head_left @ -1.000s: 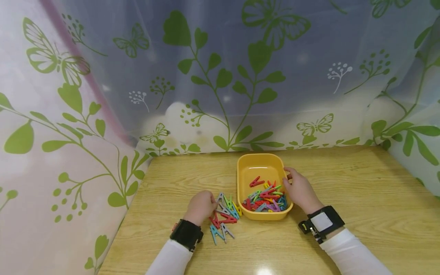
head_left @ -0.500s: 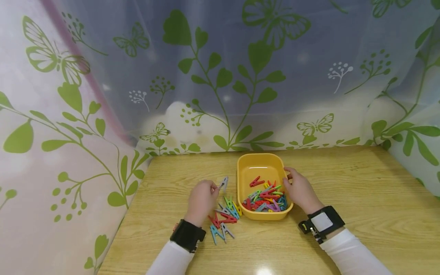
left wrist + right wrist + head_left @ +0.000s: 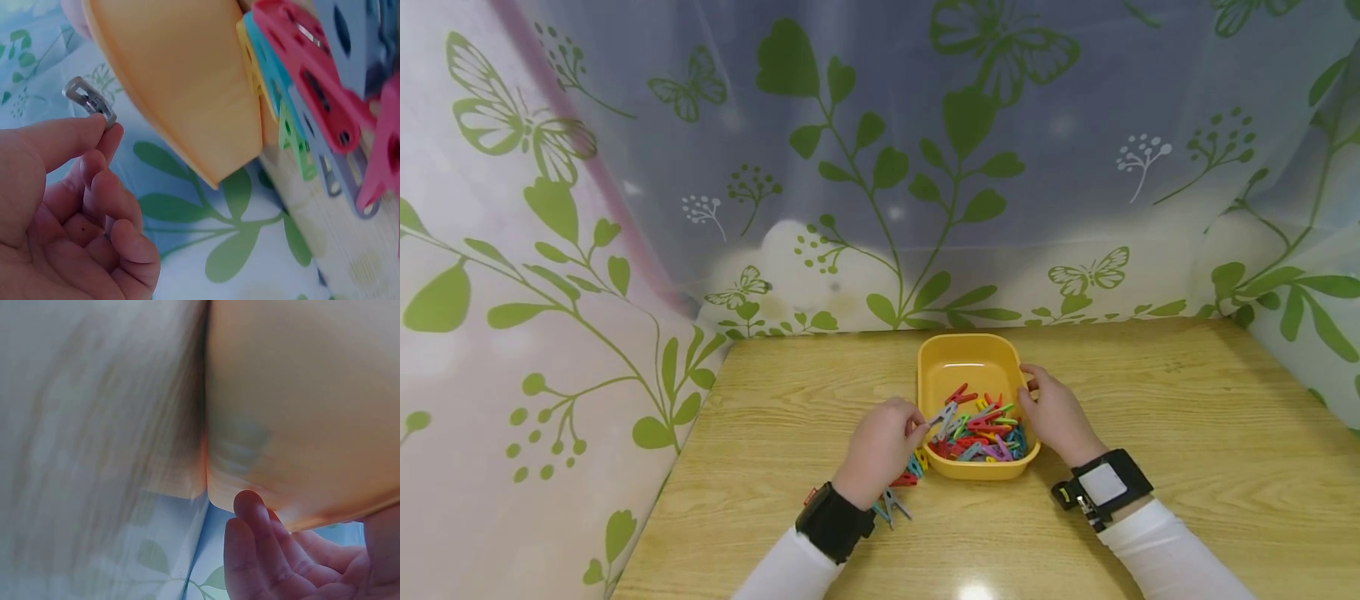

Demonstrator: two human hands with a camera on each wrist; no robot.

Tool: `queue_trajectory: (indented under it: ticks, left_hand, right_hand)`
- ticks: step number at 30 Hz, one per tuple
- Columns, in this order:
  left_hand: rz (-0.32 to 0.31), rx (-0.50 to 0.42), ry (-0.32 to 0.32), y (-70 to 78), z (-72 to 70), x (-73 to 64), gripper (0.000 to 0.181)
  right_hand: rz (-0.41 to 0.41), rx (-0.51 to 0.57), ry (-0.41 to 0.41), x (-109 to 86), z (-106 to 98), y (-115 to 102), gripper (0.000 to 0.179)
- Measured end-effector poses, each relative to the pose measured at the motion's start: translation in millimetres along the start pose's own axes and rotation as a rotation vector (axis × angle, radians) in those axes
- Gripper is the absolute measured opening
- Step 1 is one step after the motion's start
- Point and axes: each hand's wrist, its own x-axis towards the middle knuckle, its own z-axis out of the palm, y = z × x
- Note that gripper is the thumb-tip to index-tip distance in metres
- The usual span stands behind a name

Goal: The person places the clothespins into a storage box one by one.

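A yellow plastic tub (image 3: 967,350) stands on the wooden table (image 3: 1187,433) with several coloured clothespins (image 3: 981,433) in its near half. My left hand (image 3: 883,442) pinches a grey clothespin (image 3: 942,414) just over the tub's left rim; the left wrist view shows the grey clothespin (image 3: 90,101) between thumb and forefinger beside the tub's wall (image 3: 181,81). My right hand (image 3: 1054,412) holds the tub's right rim, fingers (image 3: 250,550) curled against its wall (image 3: 300,412). More clothespins (image 3: 895,492) lie on the table under and behind my left hand.
Sheer curtains printed with green leaves and butterflies (image 3: 880,167) close the table in at the back and both sides. Bare wood stretches right of the tub and along the front edge.
My left hand lifted a grey clothespin from the pile on the table and carried it right, to the tub's left rim. The right hand stayed on the tub.
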Motion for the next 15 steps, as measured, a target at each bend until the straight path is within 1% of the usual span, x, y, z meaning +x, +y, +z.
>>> queue_trajectory:
  ticks: [2,6,10,15]
  left_hand:
    - [0.016,0.010,-0.013,0.7,4.3,-0.4,0.014]
    - [0.027,0.003,-0.038,0.5,11.5,-2.2,0.015]
    - [0.023,-0.003,-0.052,0.4,15.5,-3.4,0.015]
    - [0.006,0.000,-0.058,0.9,16.1,-2.8,0.017]
  right_hand:
    - [0.003,0.002,-0.001,-0.1,0.1,-0.4,0.051]
    - [0.008,0.005,-0.004,-0.1,0.4,-1.1,0.051]
    - [0.009,0.007,-0.006,0.4,0.6,-0.8,0.051]
    - [0.001,0.002,0.008,0.8,1.1,0.9,0.050]
